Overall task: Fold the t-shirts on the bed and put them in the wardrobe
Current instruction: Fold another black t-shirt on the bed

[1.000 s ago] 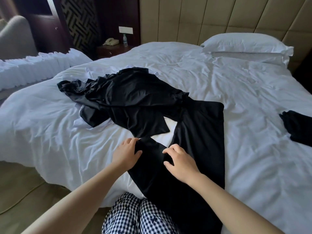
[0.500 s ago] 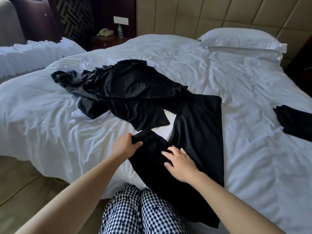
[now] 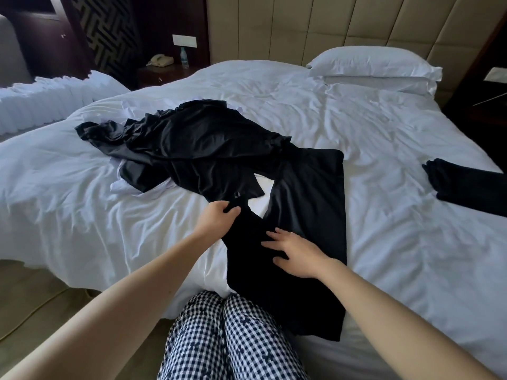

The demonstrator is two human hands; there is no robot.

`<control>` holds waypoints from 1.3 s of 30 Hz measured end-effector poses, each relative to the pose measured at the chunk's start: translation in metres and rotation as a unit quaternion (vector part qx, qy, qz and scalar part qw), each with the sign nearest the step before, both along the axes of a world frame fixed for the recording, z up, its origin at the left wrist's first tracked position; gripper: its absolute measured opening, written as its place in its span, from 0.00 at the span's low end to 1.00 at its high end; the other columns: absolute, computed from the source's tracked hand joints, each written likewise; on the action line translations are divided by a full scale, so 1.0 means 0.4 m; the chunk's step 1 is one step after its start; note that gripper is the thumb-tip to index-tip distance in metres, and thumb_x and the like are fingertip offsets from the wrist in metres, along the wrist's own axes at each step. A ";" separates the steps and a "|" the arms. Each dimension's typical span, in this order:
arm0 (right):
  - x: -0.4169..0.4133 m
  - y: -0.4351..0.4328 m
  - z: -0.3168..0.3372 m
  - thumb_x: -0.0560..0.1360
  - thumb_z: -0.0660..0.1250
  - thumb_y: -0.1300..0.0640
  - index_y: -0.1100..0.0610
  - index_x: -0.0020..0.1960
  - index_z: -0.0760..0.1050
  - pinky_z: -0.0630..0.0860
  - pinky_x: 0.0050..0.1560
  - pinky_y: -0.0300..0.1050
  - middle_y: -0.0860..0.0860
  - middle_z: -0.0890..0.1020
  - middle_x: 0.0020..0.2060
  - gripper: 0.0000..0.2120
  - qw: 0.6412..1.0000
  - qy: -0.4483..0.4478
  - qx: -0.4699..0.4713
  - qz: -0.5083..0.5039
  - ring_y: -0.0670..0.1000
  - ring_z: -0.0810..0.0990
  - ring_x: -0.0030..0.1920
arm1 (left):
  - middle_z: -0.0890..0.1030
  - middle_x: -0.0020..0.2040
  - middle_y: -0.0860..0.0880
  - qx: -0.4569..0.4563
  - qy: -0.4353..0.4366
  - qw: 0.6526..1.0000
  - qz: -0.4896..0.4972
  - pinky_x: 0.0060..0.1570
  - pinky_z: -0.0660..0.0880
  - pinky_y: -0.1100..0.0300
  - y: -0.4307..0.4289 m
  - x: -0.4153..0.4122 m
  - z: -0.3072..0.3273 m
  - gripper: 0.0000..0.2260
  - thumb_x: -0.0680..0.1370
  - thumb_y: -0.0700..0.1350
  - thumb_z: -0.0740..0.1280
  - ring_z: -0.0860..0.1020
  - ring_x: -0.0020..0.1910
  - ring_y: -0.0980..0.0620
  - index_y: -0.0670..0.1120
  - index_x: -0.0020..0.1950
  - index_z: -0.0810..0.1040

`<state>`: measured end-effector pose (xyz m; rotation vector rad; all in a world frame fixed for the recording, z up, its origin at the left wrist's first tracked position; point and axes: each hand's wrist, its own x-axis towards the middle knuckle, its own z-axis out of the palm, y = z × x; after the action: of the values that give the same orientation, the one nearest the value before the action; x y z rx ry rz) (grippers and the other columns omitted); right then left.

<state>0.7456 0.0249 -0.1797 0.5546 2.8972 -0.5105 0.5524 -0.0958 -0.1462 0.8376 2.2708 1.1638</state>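
The wide bed with its rumpled white duvet (image 3: 384,149) carried all the work, and the folding step was in hand. The flat black cotton t-shirt (image 3: 310,193) lay spread along the near edge, its near end hanging over the side beside the person's checked trousers (image 3: 227,338). Just beyond it, touching its far left part, sprawled a crumpled heap of shiny black garments (image 3: 197,144) on top of a white cloth (image 3: 123,186). A further dark garment (image 3: 466,187) lay well apart at the right edge, and a plump white pillow (image 3: 370,64) sat against the padded headboard. The left hand (image 3: 216,219) pinched the shirt's left sleeve edge, fingers curled round the fabric. The right hand (image 3: 297,255) rested on the shirt's body with fingers straight and spread, pinning it down. The next move seemingly called for carrying that sleeve across toward the middle while the flat hand held the cloth from sliding. The heap crowded the sleeve and could be dragged along with it. On the dark bedside table at the far left stood a pale telephone (image 3: 160,60) and a small plastic bottle (image 3: 184,57). No wardrobe could be picked out with certainty.
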 end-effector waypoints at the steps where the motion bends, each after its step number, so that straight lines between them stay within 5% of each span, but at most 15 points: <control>1: 0.030 0.005 0.003 0.79 0.60 0.58 0.45 0.73 0.67 0.55 0.76 0.46 0.44 0.61 0.77 0.23 1.000 0.026 -0.007 -0.015 0.45 0.53 0.78 | 0.75 0.32 0.46 0.009 -0.003 1.000 -0.006 0.35 0.71 0.55 0.007 0.019 0.005 0.15 0.78 0.49 0.66 0.75 0.32 0.49 0.36 0.42 0.76; 4: 0.127 0.023 0.001 0.77 0.59 0.61 0.47 0.67 0.76 0.63 0.73 0.44 0.44 0.69 0.72 0.22 0.996 0.061 0.010 -0.068 0.44 0.61 0.75 | 0.79 0.34 0.44 0.020 -0.007 0.999 -0.033 0.38 0.77 0.51 0.027 0.088 0.017 0.14 0.78 0.48 0.66 0.79 0.34 0.46 0.37 0.43 0.78; 9: 0.256 0.020 -0.005 0.78 0.58 0.60 0.47 0.67 0.75 0.65 0.71 0.45 0.43 0.69 0.73 0.21 0.991 0.051 0.019 -0.124 0.45 0.62 0.74 | 0.76 0.29 0.52 0.009 0.014 0.996 -0.087 0.30 0.71 0.63 0.065 0.204 0.006 0.13 0.80 0.49 0.65 0.75 0.27 0.56 0.45 0.38 0.77; 12: 0.307 -0.001 -0.012 0.78 0.58 0.61 0.47 0.67 0.76 0.66 0.70 0.45 0.44 0.70 0.72 0.21 0.987 0.065 0.014 -0.143 0.45 0.64 0.74 | 0.81 0.36 0.47 -0.006 0.022 0.993 -0.116 0.40 0.76 0.55 0.086 0.260 -0.003 0.12 0.80 0.49 0.64 0.81 0.36 0.49 0.44 0.43 0.80; 16: 0.364 -0.018 -0.028 0.78 0.58 0.61 0.47 0.66 0.77 0.66 0.70 0.42 0.44 0.72 0.71 0.20 0.982 0.085 0.001 -0.168 0.45 0.66 0.72 | 0.81 0.35 0.47 -0.025 0.046 0.987 -0.149 0.41 0.77 0.52 0.117 0.320 -0.031 0.13 0.79 0.49 0.66 0.79 0.35 0.49 0.42 0.39 0.78; 21: 0.387 -0.019 -0.039 0.77 0.58 0.62 0.50 0.56 0.82 0.71 0.64 0.41 0.43 0.78 0.64 0.17 0.967 0.130 -0.023 -0.216 0.44 0.73 0.66 | 0.83 0.43 0.48 -0.057 -0.027 0.968 -0.242 0.32 0.77 0.60 0.127 0.375 -0.056 0.06 0.80 0.50 0.66 0.80 0.36 0.54 0.52 0.55 0.78; 24: 0.371 -0.020 -0.029 0.76 0.58 0.61 0.49 0.47 0.80 0.76 0.50 0.45 0.44 0.84 0.49 0.13 0.948 0.167 -0.020 -0.271 0.48 0.81 0.51 | 0.84 0.42 0.51 -0.056 -0.087 0.964 -0.245 0.33 0.76 0.62 0.112 0.370 -0.062 0.14 0.81 0.53 0.63 0.80 0.33 0.54 0.51 0.64 0.78; 28: 0.313 -0.023 -0.009 0.76 0.59 0.59 0.48 0.49 0.76 0.76 0.43 0.43 0.42 0.82 0.43 0.10 0.903 0.257 -0.030 -0.343 0.44 0.79 0.43 | 0.83 0.45 0.59 -0.009 0.114 0.976 -0.185 0.47 0.79 0.54 0.079 0.304 -0.094 0.07 0.80 0.51 0.64 0.80 0.43 0.58 0.57 0.55 0.79; 32: 0.230 -0.023 -0.017 0.80 0.57 0.58 0.48 0.69 0.72 0.68 0.64 0.38 0.42 0.73 0.67 0.19 0.936 0.224 -0.036 -0.269 0.42 0.69 0.68 | 0.74 0.65 0.53 0.007 0.335 0.920 -0.202 0.64 0.70 0.53 0.047 0.239 -0.147 0.16 0.80 0.47 0.63 0.70 0.67 0.51 0.52 0.67 0.75; 36: 0.173 -0.005 -0.066 0.83 0.50 0.56 0.50 0.79 0.54 0.45 0.78 0.48 0.45 0.51 0.79 0.24 0.978 0.101 0.037 -0.178 0.45 0.45 0.78 | 0.53 0.80 0.51 -0.076 0.386 0.881 -0.265 0.75 0.49 0.56 0.034 0.205 -0.199 0.25 0.82 0.57 0.50 0.48 0.79 0.51 0.52 0.79 0.57; 39: 0.181 0.003 -0.112 0.82 0.43 0.44 0.50 0.80 0.48 0.39 0.78 0.50 0.46 0.46 0.79 0.27 0.982 0.053 0.082 -0.163 0.46 0.41 0.78 | 0.44 0.80 0.52 -0.094 0.401 0.866 -0.283 0.75 0.38 0.58 0.014 0.188 -0.235 0.31 0.78 0.64 0.36 0.40 0.78 0.54 0.55 0.80 0.49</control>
<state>0.8181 0.0261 -0.2247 1.0705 2.9783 -0.3500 0.6277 -0.0900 -0.2401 2.0061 2.3597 0.3187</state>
